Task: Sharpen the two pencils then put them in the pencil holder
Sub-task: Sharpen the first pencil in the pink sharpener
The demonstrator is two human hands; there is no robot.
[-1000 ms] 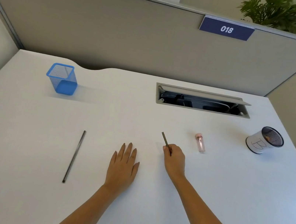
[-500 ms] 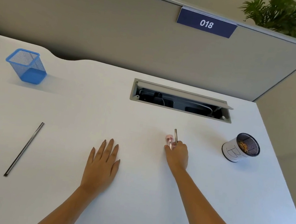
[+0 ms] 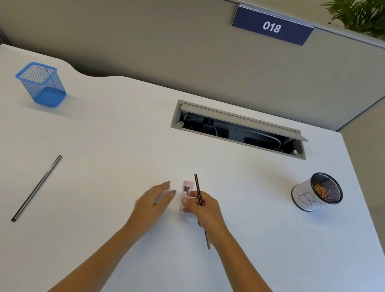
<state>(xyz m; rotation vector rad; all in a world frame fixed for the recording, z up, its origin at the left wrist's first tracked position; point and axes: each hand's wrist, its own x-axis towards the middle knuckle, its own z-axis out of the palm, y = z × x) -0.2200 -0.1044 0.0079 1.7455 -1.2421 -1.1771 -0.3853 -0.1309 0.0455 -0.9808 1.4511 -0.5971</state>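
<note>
right hand [image 3: 204, 209] holding pencil [image 3: 197, 189] angled far-left, sharpener [image 3: 187, 190] upright

On the desk [image 3: 101, 207]: mesh pencil holder [image 3: 41, 84] at far left corner; loose pencil [image 3: 36, 188] lying well left of the hands, nearer than the holder. Cable tray opening [image 3: 239, 129] set into the desk at far centre-right. Round cup [image 3: 316, 192] at right, shavings [image 3: 321, 190] inside. Near centre, sharpener [image 3: 186, 194] between left hand [image 3: 153, 206] and right hand [image 3: 204, 209], second pencil [image 3: 199, 198] just right of the sharpener. Partition [image 3: 152, 43] behind the desk, number plate [image 3: 272, 26] on its top edge, plant [image 3: 375, 17] behind at far right.
</note>
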